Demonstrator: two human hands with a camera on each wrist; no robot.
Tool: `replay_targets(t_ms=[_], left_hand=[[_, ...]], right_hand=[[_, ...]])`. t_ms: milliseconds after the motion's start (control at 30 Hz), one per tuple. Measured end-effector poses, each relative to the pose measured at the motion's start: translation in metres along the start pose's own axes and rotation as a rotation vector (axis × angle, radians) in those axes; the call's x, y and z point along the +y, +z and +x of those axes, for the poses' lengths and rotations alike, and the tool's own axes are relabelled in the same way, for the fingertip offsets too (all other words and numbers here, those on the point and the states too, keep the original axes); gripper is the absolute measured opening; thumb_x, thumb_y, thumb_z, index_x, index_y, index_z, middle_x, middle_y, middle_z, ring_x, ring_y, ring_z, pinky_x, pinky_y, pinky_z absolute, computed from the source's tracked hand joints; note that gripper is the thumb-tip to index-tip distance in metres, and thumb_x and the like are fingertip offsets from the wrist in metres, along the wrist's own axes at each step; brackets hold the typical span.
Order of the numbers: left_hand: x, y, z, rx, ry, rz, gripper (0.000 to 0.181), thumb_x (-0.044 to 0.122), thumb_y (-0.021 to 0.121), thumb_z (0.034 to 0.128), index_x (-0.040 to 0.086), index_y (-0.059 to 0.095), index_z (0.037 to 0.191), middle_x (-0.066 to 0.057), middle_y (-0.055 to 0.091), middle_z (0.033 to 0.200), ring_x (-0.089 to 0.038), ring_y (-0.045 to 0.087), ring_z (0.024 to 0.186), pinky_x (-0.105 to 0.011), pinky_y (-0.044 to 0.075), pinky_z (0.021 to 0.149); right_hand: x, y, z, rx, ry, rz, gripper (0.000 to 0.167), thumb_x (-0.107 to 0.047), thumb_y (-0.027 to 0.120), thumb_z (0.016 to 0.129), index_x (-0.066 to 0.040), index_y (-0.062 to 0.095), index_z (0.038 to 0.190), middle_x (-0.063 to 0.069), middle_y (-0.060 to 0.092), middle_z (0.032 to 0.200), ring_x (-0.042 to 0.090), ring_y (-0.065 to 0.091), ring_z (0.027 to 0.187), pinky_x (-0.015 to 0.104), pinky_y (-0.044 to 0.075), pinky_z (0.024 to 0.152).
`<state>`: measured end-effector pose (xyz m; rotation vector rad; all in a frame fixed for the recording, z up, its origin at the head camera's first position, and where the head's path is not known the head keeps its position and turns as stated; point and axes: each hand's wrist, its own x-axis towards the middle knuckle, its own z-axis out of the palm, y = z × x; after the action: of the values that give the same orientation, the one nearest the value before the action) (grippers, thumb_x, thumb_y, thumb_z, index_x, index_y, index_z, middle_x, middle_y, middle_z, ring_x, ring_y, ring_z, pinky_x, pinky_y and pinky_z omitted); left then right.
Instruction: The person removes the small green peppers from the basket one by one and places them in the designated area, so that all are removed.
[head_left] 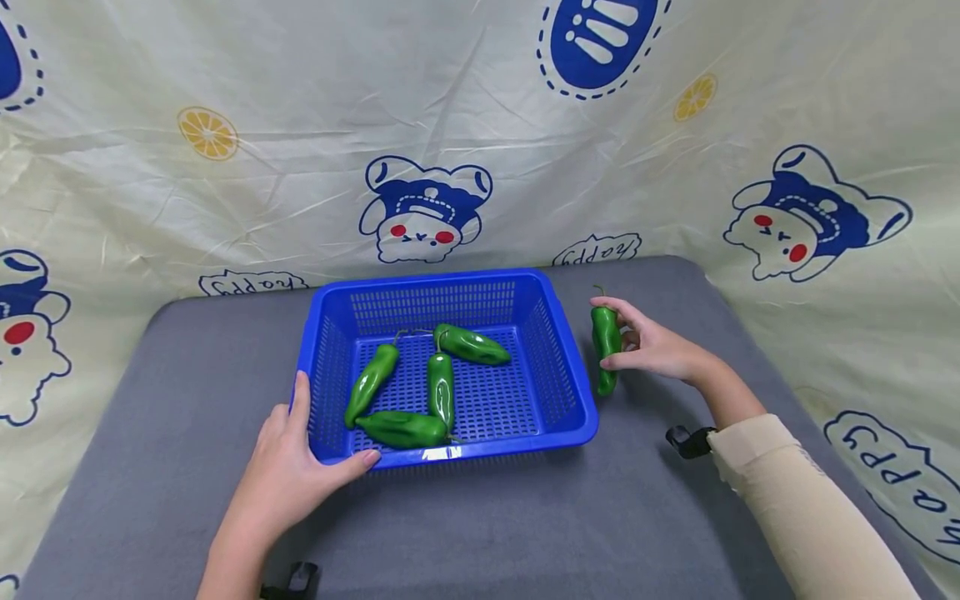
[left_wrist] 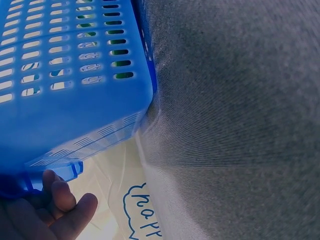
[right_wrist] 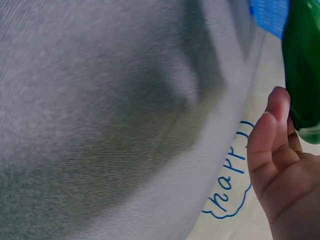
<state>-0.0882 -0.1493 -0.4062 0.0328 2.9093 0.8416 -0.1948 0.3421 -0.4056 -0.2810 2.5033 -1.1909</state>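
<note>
blue basket (left_wrist: 75, 112): big, at the top left, with rows of small holes in its side
green bits (left_wrist: 121, 75): show through some of the holes
fingers (left_wrist: 80, 212): bent, in the bottom left corner, close by the basket
tabletop (left_wrist: 240, 100): gray, fills the right side
sheet (left_wrist: 111, 172): pale, with blue letters (left_wrist: 147, 214) inside a wavy blue line

From my end I see a screened-off tabletop corner — a small booth of sorts, though whether it stands in a home, a lab or an office I cannot tell. With the blue basket (head_left: 487, 398) as my landmark, a grey cloth-topped table (head_left: 487, 533) spreads beneath and around it. A creased, pale printed sheet (head_left: 525, 187) rises behind it and on both sides — cartoon animals (head_left: 427, 212), orange slices (head_left: 207, 133), "happy" lettering (head_left: 597, 248).
</note>
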Motion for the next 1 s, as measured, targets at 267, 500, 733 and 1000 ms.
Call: replay_targets(t_ms=[267,500,733,1000], left_hand=[[0.0,0.0,0.001,-0.01,-0.006,0.007,0.134,0.079,0.068,0.0712,0.013,-0.009,0.159,-0.027,0.042,0.132,-0.038,0.042,0.116,-0.058,0.044,0.092],[0.001,0.001,0.0,-0.019,-0.018,0.014,0.134,0.078,0.068,0.0714,0.013,-0.011,0.159,-0.027,0.041,0.133,-0.037,0.042,0.114,-0.058,0.045,0.09],[0.0,0.0,0.001,-0.014,-0.014,0.003,0.134,0.078,0.069,0.0712,0.014,-0.01,0.159,-0.026,0.042,0.132,-0.036,0.042,0.114,-0.056,0.044,0.09],[-0.001,0.001,0.001,-0.011,-0.017,0.006,0.135,0.079,0.068,0.0706,0.014,-0.01,0.159,-0.027,0.041,0.134,-0.037,0.042,0.116,-0.059,0.044,0.092]], right_hand=[[0.01,0.004,0.005,-0.055,0.037,-0.047,0.092,-0.021,0.078,0.084,-0.025,0.021,0.156,0.022,0.038,0.129,0.032,0.055,0.099,0.037,0.049,0.078],[0.018,0.008,0.009,-0.096,0.029,-0.031,0.091,-0.015,0.076,0.084,-0.019,0.02,0.156,0.024,0.038,0.131,0.033,0.053,0.104,0.037,0.049,0.08],[0.023,0.01,0.015,-0.074,0.022,-0.178,0.09,-0.027,0.077,0.085,-0.013,0.024,0.156,0.023,0.049,0.129,0.029,0.057,0.101,0.036,0.049,0.079],[0.02,0.007,0.015,-0.03,0.111,-0.387,0.091,-0.053,0.071,0.086,-0.018,0.026,0.157,0.021,0.051,0.121,0.032,0.053,0.106,0.047,0.047,0.083]])
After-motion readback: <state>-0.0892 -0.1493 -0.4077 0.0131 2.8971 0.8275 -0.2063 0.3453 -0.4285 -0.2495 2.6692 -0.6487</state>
